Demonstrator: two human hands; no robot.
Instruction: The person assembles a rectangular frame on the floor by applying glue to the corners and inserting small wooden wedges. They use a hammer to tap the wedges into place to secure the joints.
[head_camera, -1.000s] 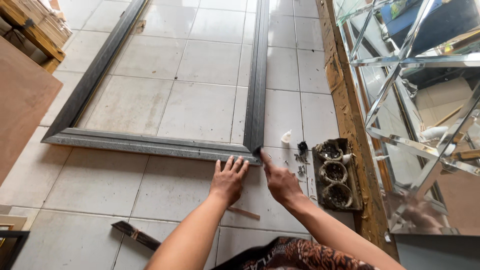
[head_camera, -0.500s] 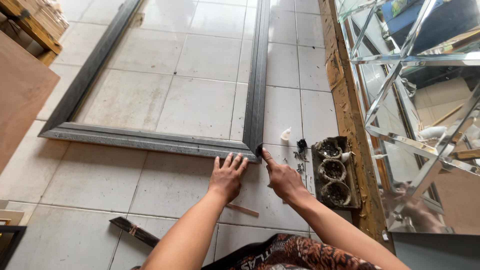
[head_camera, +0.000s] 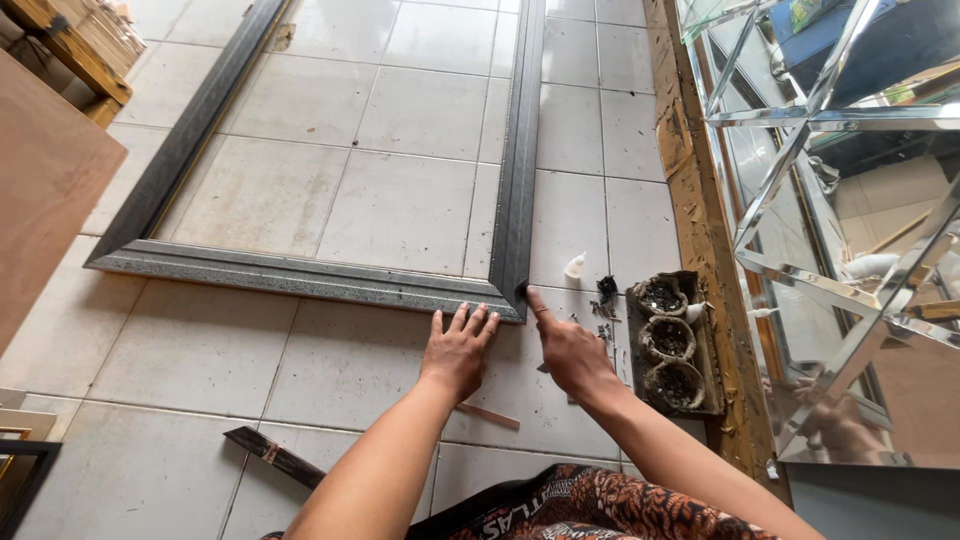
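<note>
A large dark grey picture frame (head_camera: 300, 275) lies flat on the white tiled floor. My left hand (head_camera: 460, 345) rests palm down on the tile, fingers spread, fingertips against the frame's near right corner. My right hand (head_camera: 565, 345) is just right of it, index finger stretched out and touching the outer edge of that corner, where a small dark spot shows. Neither hand holds anything that I can see.
A small tray (head_camera: 672, 345) with three dirty round pots sits right of my hands, a white lump (head_camera: 575, 265) and dark bits beside it. A wooden plank (head_camera: 700, 200) and mirrored panels (head_camera: 850, 230) line the right. A thin stick (head_camera: 488, 415) and dark frame offcut (head_camera: 275, 455) lie near.
The view shifted slightly. My right index finger has moved up onto the frame's corner edge; my left hand stays flat by the corner.
</note>
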